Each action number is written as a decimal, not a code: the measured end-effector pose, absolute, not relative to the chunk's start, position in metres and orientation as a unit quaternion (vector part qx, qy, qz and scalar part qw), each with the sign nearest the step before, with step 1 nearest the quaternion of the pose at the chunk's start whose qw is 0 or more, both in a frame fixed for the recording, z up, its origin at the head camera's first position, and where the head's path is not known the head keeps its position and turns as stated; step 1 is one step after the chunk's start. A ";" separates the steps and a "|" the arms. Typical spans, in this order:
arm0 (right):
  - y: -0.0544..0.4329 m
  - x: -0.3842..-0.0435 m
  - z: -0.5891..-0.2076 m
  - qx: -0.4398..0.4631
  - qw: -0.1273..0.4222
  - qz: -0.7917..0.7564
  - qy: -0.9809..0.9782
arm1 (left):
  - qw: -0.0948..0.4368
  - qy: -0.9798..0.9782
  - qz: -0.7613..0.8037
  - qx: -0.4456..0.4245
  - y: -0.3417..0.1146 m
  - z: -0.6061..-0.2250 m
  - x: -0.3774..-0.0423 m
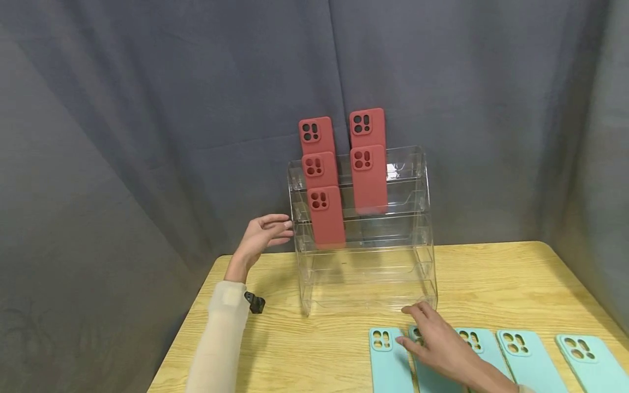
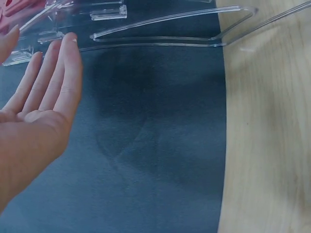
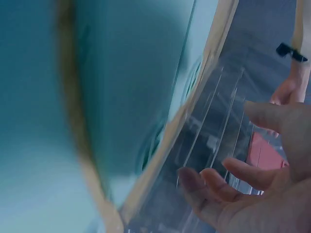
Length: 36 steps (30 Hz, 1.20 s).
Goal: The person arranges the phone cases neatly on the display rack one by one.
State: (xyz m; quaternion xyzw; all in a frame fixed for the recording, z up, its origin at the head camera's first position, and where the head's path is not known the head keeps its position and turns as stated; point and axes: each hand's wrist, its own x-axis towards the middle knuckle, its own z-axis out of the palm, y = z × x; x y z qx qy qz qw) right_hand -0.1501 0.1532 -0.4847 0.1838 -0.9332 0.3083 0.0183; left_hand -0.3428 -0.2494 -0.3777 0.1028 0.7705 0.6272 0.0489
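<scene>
A clear acrylic tiered rack [image 1: 434, 273] stands on the table with several red phone cases [image 1: 328, 218] leaning in its upper tiers, in two columns. My left hand [image 1: 262, 234] is at the rack's left side, fingers extended and holding nothing; the left wrist view shows its straight fingers [image 2: 68, 80] beside the clear plastic. Over the row of turquoise phone cases [image 1: 390, 360] in front of the rack hovers my right hand [image 1: 442, 344], partly hiding the second case from the left. In the right wrist view its fingers [image 3: 255, 172] are spread and loosely bent, with nothing between them.
The turquoise row runs rightward along the front of the wooden table [image 1: 491, 278], ending with a case [image 1: 597, 360] set a little apart. Grey curtain [image 1: 196, 109] hangs behind and at both sides. A small black camera [image 1: 255, 302] is strapped to the left wrist.
</scene>
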 end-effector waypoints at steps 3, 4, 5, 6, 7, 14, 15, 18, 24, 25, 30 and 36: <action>0.141 -0.147 -0.492 0.195 0.000 0.308 -0.931 | 0.060 0.758 0.642 0.094 -0.250 -0.382 -0.345; 0.136 -0.147 -0.494 0.194 -0.005 0.311 -0.930 | 0.059 0.754 0.648 0.090 -0.250 -0.384 -0.346; 0.132 -0.146 -0.495 0.192 -0.008 0.314 -0.930 | 0.060 0.749 0.654 0.087 -0.250 -0.385 -0.346; 0.129 -0.147 -0.496 0.191 -0.013 0.320 -0.928 | 0.061 0.743 0.661 0.083 -0.250 -0.386 -0.347; 0.127 -0.147 -0.496 0.189 -0.016 0.322 -0.927 | 0.064 0.736 0.669 0.080 -0.249 -0.388 -0.348; 0.109 -0.147 -0.504 0.179 -0.067 0.325 -0.926 | 0.091 0.716 0.689 0.063 -0.250 -0.395 -0.353; 0.106 -0.146 -0.505 0.185 -0.071 0.316 -0.928 | 0.093 0.716 0.689 0.061 -0.250 -0.396 -0.353; 0.099 -0.143 -0.509 0.200 -0.064 0.289 -0.934 | 0.094 0.720 0.685 0.058 -0.249 -0.398 -0.354; 0.087 -0.138 -0.512 0.200 -0.034 0.247 -0.948 | 0.097 0.725 0.678 0.069 -0.246 -0.395 -0.356; 0.086 -0.138 -0.512 0.196 -0.035 0.244 -0.949 | 0.095 0.724 0.680 0.069 -0.246 -0.394 -0.356; 0.083 -0.139 -0.511 0.180 -0.045 0.229 -0.956 | 0.093 0.719 0.685 0.071 -0.244 -0.389 -0.356; 0.076 -0.143 -0.506 0.148 -0.082 0.216 -0.962 | 0.096 0.713 0.691 0.067 -0.244 -0.387 -0.354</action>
